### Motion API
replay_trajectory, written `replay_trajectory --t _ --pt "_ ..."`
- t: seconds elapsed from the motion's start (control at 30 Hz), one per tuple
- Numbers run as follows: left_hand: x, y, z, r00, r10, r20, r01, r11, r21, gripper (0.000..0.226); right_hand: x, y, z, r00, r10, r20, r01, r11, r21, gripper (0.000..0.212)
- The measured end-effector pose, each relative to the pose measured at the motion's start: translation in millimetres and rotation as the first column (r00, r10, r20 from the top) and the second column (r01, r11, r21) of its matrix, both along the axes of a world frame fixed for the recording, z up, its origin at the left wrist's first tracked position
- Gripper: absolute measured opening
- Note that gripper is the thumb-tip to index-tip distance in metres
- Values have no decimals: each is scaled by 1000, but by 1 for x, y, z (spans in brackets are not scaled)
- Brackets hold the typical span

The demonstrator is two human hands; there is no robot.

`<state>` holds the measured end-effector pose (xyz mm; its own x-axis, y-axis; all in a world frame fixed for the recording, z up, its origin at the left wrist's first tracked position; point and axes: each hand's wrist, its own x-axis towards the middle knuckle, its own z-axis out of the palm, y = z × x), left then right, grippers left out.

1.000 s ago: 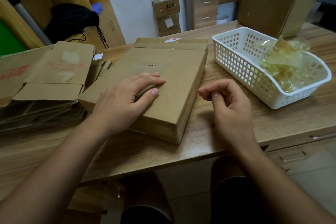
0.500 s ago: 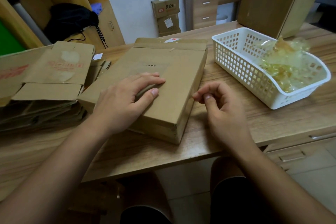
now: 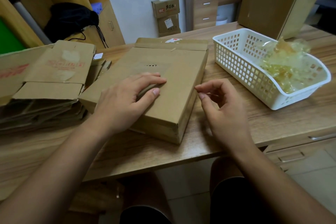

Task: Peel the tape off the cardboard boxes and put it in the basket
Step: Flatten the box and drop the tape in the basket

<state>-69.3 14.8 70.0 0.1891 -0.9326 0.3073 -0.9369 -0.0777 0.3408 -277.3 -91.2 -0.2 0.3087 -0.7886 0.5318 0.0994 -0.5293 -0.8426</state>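
1. The cardboard box [image 3: 178, 82] lies flat on the desk [image 3: 272, 120], in the middle, with its long side running away from the person.
2. The left hand [image 3: 125, 102] rests palm-down on the near half of the box top. Its grip is wide, with the fingers straight and spread flat on the cardboard, holding nothing.
3. The right hand [image 3: 227, 112] hangs just beside the box's right edge, above the desk. Its grip is narrow: thumb and forefinger tips are drawn close together at the top corner of that edge, and the other fingers are curled. I cannot tell whether any tape sits between the two tips.
4. The white basket [image 3: 241, 71] stands on the desk to the right of the box, apart from it.
5. Peeled tape [image 3: 283, 67], yellowish and crumpled, is heaped in the basket's right part and rises above the rim.
6. A pile of flattened boxes [image 3: 51, 85] lies on the left of the desk, touching the box's left side.
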Motion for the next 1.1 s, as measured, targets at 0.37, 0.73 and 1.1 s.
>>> replay_trajectory --t 0.37,0.73,1.1 --pt "1 -2 -3 1000 1 9 -1 1000 -1 45 6 -13 15 950 -144 -278 67 960 -271 26" --pt "4 -6 -6 999 23 23 -24 1000 2 42 -16 4 1 857 -17 -515 -58 990 -129 30" --pt "2 -7 -6 999 39 20 -39 999 6 43 -3 -9 8 940 -124 -319 61 978 -201 30"
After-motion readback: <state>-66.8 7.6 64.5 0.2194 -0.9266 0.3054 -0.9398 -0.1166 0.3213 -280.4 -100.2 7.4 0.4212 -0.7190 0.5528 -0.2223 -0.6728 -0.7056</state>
